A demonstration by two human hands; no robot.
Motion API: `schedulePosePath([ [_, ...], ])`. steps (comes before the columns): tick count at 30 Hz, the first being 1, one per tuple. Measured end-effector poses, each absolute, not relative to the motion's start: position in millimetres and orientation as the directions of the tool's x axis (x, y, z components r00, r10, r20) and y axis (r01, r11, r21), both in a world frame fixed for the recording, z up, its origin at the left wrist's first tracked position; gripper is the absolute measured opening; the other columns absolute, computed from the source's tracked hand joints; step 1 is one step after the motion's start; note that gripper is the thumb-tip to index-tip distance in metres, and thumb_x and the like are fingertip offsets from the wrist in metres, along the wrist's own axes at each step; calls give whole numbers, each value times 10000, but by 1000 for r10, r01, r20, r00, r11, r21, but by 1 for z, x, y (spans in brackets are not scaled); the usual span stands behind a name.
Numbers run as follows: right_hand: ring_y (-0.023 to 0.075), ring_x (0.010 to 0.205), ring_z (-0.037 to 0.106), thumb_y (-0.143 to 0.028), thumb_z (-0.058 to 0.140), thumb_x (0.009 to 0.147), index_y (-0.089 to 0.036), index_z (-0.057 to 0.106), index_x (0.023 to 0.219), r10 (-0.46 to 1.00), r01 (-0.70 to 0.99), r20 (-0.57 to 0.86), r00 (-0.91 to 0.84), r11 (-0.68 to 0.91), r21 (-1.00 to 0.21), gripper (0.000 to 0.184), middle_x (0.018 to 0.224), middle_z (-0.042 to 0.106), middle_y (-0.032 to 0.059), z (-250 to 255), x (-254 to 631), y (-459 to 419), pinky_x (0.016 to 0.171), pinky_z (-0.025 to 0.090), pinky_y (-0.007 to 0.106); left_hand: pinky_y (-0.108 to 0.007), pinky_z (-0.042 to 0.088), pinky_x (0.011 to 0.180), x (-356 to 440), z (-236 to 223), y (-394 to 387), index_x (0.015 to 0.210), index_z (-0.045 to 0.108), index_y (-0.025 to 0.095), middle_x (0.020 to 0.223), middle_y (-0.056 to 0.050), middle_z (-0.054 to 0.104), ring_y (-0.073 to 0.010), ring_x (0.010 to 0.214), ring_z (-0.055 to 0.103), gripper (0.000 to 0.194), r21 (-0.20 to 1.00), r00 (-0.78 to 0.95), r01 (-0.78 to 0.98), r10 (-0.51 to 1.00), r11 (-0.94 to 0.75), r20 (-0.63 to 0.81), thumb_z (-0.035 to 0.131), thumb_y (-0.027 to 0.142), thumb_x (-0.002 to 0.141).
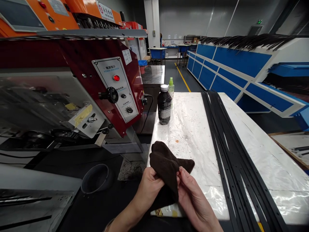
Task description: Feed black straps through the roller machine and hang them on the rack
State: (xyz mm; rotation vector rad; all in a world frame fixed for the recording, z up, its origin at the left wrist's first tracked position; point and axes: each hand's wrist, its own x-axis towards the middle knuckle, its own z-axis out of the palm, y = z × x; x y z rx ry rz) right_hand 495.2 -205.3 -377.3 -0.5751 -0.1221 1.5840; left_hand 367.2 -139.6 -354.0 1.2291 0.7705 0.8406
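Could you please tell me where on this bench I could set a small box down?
Between the bottle, the cloth and the black strips lies open plastic sheet; another patch runs right of them. The strips crowd the middle.

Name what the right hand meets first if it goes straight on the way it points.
The dark brown cloth: the right hand's fingers are touching it, so it comes first, though depth is hard to judge here.

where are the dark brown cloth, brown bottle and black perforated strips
dark brown cloth (165, 164): head view, on its folded top
brown bottle (164, 103): head view, on its body
black perforated strips (241, 193): head view, on the bundle's middle
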Motion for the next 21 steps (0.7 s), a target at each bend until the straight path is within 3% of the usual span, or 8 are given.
schedulePosePath([
  [5, 129, 764, 513, -298, 626, 903, -228, 692, 955, 982, -853, -186, -16, -110, -510, 109, 814, 575, 2, -372, 497, -208, 753, 473, 242, -218, 533, 686, 369, -350, -143, 741, 774, 171, 713, -4, 758, -131, 653, 643, 86, 998, 436, 14, 899, -53, 42, 692, 145, 736],
  [14, 117, 739, 456, -349, 731, 811, -240, 685, 926, 956, -672, -212, 201, -23, -741, 165, 791, 530, -23, -381, 495, -210, 689, 408, 207, -185, 486, 602, 375, -343, -149, 691, 758, 164, 641, 1, 721, -121, 611, 604, 39, 956, 355, 189, 923, -225, 147, 728, 188, 692],
  [21, 133, 775, 481, -349, 721, 818, -220, 692, 862, 950, -449, -70, 303, 77, -890, 139, 838, 532, 0, -391, 499, -210, 681, 402, 223, -165, 434, 485, 376, -339, -149, 526, 663, 149, 514, 9, 655, -83, 469, 512, 203, 890, 316, 245, 900, -385, 302, 734, 246, 690],
])
